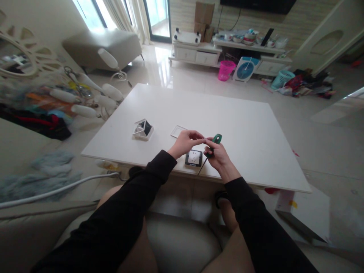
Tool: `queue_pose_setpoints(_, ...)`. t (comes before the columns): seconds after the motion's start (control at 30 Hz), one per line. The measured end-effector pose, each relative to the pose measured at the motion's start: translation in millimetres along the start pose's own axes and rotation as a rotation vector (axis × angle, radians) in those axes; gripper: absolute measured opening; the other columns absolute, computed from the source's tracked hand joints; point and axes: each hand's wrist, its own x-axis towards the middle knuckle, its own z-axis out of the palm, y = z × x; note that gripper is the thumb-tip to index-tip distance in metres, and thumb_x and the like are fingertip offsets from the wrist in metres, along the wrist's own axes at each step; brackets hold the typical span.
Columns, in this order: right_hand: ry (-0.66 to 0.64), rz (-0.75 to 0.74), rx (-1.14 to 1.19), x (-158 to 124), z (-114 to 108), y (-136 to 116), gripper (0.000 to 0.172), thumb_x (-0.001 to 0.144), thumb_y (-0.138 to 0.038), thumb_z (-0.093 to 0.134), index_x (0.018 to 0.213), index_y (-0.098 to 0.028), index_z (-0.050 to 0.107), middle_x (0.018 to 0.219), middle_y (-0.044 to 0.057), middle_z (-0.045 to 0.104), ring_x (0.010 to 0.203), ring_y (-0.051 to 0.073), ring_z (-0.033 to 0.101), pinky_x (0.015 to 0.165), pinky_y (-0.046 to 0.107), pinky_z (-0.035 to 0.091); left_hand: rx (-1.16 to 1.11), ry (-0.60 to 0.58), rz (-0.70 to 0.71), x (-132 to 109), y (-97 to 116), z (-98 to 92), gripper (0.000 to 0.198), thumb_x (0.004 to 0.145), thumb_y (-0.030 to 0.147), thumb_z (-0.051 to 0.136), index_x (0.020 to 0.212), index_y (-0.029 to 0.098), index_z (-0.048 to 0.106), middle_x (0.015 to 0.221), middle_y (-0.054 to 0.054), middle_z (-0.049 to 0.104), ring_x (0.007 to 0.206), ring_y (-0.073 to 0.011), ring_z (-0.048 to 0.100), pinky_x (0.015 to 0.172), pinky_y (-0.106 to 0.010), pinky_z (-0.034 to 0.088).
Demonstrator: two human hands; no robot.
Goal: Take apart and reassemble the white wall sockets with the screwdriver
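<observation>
My right hand is closed round the green handle of a screwdriver, whose thin shaft slants down toward the table's near edge. Fingertips of my left hand meet those of the right in a pinch; whatever small thing is between them is too tiny to make out. Just below the hands lies a wall socket with a white face and dark surround. Partly behind my left hand, a white rectangular cover frame rests flat. Farther left sits a white box with a dark tilted piece.
Everything lies on a white table. A lamp with several white arms stands by its left edge. Beyond are a pink basket, a blue fan and a low white cabinet. A grey-white box stands at lower right.
</observation>
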Motion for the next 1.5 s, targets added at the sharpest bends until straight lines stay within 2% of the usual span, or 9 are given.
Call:
queue_pose_setpoints(0.07,0.076,-0.012,-0.007,3,-1,0,0.035,0.061,-0.021,0.079,0.088,-0.021,0.056,0.067,-0.009,0.055,0.045,0.003,0.038,0.045,0.018,0.036,-0.072,0.006,-0.02,1,-1,2.0,0.03,0.074,0.041,0.084,0.083,0.013,0.076,0.081,-0.005,0.076,0.075,-0.0132,0.065,0.073,-0.028,0.051)
queue_pose_setpoints(0.17,0.275,-0.029,0.035,12,-7,-3,0.026,0.068,-0.02,0.067,0.086,-0.023,0.049,0.071,-0.008,0.054,0.046,0.004,0.043,0.046,0.018,0.039,-0.1,0.007,-0.029,2,-4,2.9,0.025,0.074,0.035,0.083,0.083,0.013,0.076,0.083,-0.006,0.077,0.077,-0.0133,0.067,0.076,-0.029,0.052)
queue_pose_setpoints(0.27,0.429,-0.103,0.088,21,-18,-10,0.023,0.076,-0.021,0.061,0.086,-0.025,0.041,0.075,-0.009,0.05,0.05,0.005,0.05,0.056,0.022,0.05,0.003,-0.006,-0.046,0,-6,0.7,0.021,0.073,0.03,0.084,0.082,0.013,0.077,0.079,-0.006,0.077,0.075,-0.0144,0.068,0.075,-0.029,0.053)
queue_pose_setpoints(0.33,0.466,-0.197,0.092,25,-25,-17,0.024,0.079,-0.022,0.063,0.088,-0.026,0.04,0.079,-0.009,0.051,0.055,0.006,0.056,0.064,0.026,0.057,0.074,-0.022,-0.062,-3,-7,-1.8,0.018,0.073,0.028,0.085,0.082,0.013,0.079,0.077,-0.006,0.077,0.074,-0.0149,0.069,0.074,-0.029,0.054)
queue_pose_setpoints(0.5,0.465,-0.416,0.095,22,-36,-34,0.033,0.076,-0.033,0.08,0.091,-0.024,0.052,0.086,-0.006,0.061,0.073,0.01,0.067,0.068,0.025,0.058,0.14,-0.027,-0.123,-9,-3,-6.2,0.014,0.072,0.019,0.085,0.083,0.014,0.078,0.075,-0.005,0.078,0.073,-0.0152,0.072,0.073,-0.028,0.057)
queue_pose_setpoints(0.63,0.462,-0.478,0.146,16,-37,-42,0.041,0.072,-0.04,0.088,0.089,-0.022,0.056,0.084,-0.006,0.064,0.075,0.013,0.071,0.065,0.025,0.058,0.086,-0.016,-0.164,-12,2,-5.7,0.025,0.072,0.011,0.083,0.096,0.013,0.075,0.075,-0.004,0.078,0.072,-0.0153,0.074,0.073,-0.028,0.059)
queue_pose_setpoints(0.7,0.449,-0.496,0.174,13,-36,-43,0.043,0.071,-0.043,0.09,0.089,-0.022,0.057,0.084,-0.006,0.064,0.076,0.013,0.072,0.065,0.026,0.059,0.071,-0.013,-0.177,-13,3,-4.5,0.026,0.072,0.009,0.084,0.095,0.013,0.073,0.074,-0.004,0.078,0.072,-0.0155,0.074,0.071,-0.027,0.059)
queue_pose_setpoints(1.2,0.438,-0.461,0.174,15,-31,-37,0.045,0.071,-0.042,0.091,0.091,-0.022,0.056,0.085,-0.006,0.065,0.074,0.012,0.072,0.066,0.026,0.062,0.109,-0.006,-0.147,-10,-7,-2.6,0.027,0.072,0.01,0.085,0.094,0.014,0.07,0.072,-0.003,0.075,0.07,-0.0156,0.073,0.068,-0.027,0.058)
queue_pose_setpoints(1.5,0.444,-0.441,0.175,14,-28,-37,0.04,0.071,-0.032,0.089,0.089,-0.021,0.055,0.081,-0.007,0.065,0.068,0.012,0.071,0.061,0.025,0.06,0.31,-0.018,-0.036,-14,-4,-1.7,0.024,0.073,0.008,0.082,0.093,0.017,0.072,0.07,0.001,0.073,0.069,-0.0131,0.069,0.069,-0.025,0.053)
